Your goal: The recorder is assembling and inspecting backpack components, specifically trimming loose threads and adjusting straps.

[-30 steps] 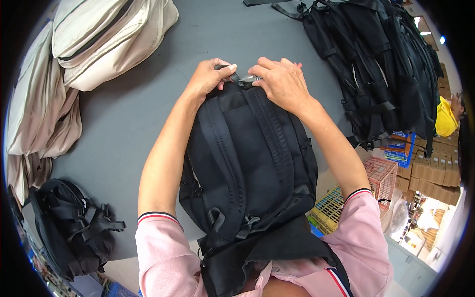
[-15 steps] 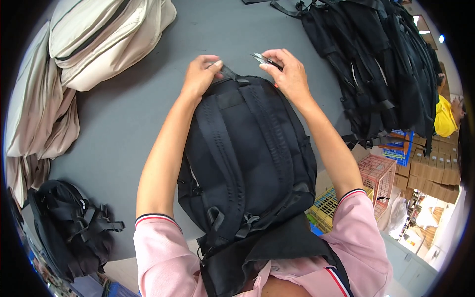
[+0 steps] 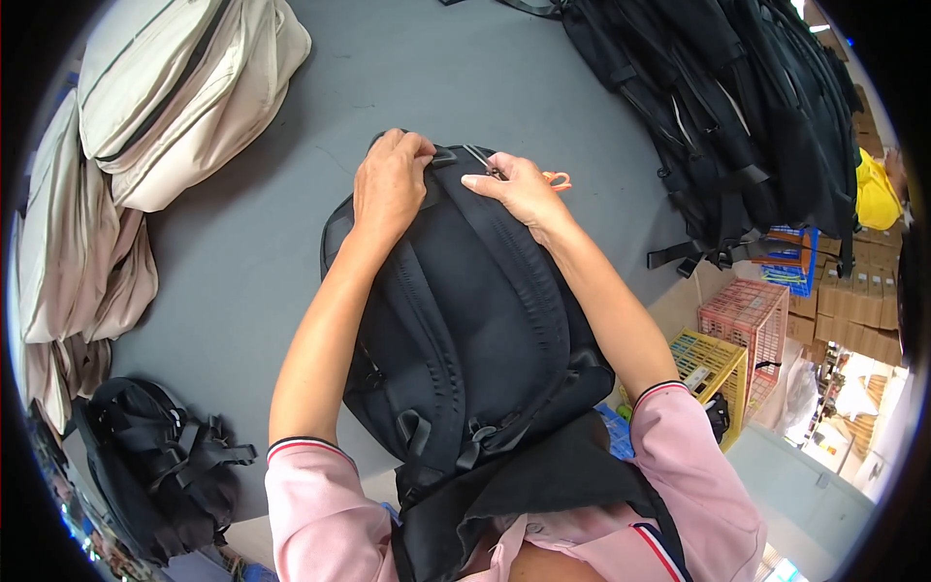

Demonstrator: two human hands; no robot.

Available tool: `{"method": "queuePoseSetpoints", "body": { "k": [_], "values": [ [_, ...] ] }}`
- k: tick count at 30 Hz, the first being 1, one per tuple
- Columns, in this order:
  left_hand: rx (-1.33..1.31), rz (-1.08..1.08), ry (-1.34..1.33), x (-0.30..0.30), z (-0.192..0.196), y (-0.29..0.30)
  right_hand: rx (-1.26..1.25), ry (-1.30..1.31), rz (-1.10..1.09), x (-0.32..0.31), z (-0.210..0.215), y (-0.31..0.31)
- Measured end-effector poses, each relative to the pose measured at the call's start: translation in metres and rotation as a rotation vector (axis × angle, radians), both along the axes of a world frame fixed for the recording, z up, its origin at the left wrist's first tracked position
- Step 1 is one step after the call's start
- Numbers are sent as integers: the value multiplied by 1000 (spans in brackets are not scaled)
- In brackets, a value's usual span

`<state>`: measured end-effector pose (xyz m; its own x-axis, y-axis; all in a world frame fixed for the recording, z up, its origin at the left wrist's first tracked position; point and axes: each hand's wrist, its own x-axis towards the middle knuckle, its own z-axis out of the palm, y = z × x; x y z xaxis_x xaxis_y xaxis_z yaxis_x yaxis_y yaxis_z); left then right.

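A black backpack (image 3: 475, 291) lies on the grey table with its shoulder straps up and its lower end towards my body. My left hand (image 3: 393, 189) is closed on the top edge of the bag, beside the short webbing handle (image 3: 443, 157). Just to its right, my right hand (image 3: 519, 194) grips small thread snips (image 3: 477, 155). Their metal blades point up and left over the bag's top edge, and an orange loop shows behind the hand. The fingertips of my left hand are partly hidden.
Beige backpacks (image 3: 194, 107) are heaped at the left of the table (image 3: 242, 281). Another black bag (image 3: 155, 466) lies at lower left, and several black backpacks (image 3: 718, 107) are piled at upper right. Past the right edge stand pink (image 3: 747, 315) and yellow crates (image 3: 713, 364).
My left hand has moved from the handle's end onto the bag's top edge. My right hand has come down and left with the snips, closer to the bag. The view has shifted slightly.
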<state>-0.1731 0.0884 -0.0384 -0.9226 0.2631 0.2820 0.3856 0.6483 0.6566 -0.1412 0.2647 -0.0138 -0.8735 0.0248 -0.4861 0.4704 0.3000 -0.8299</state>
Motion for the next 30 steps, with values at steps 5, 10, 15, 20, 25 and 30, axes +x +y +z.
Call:
{"method": "queuePoseSetpoints", "body": {
  "k": [5,10,15,20,25,30],
  "values": [
    [-49,41,-112,7,22,-8,-98,25,54,29,15,-2],
    [3,-176,-50,22,46,-8,-306,86,-139,53,28,2],
    [-60,-226,-80,49,63,-10,-375,203,-144,68,39,-2],
    [-20,-307,-239,58,72,-11,-323,298,16,88,59,1],
    [-45,-251,-198,88,90,-3,-194,411,49,111,76,3],
    [20,-142,-150,111,97,7,508,551,198,143,102,11]
  ]
}}
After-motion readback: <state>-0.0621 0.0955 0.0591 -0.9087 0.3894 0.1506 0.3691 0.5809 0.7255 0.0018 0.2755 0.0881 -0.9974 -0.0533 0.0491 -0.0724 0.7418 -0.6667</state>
